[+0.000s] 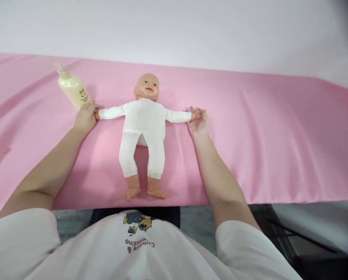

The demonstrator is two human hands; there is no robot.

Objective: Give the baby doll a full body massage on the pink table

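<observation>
A baby doll (145,118) with a white cloth body lies on its back on the pink cloth, head away from me, arms stretched out sideways and legs slightly apart. My left hand (86,116) is closed around the doll's hand on the left, which my fingers mostly hide. On the other side, my right hand (199,125) lies palm up beneath the doll's other hand (196,113), with the fingers and thumb curled about it. Just beyond my left hand is a pale yellow pump bottle (73,89), tilted in view, its lower end partly behind my fingers.
The pink cloth (267,136) covers the table with some wrinkles, and its front edge runs close to my body. A white wall (174,31) stands behind the table. Dark bars (296,233) show below the table at the lower right.
</observation>
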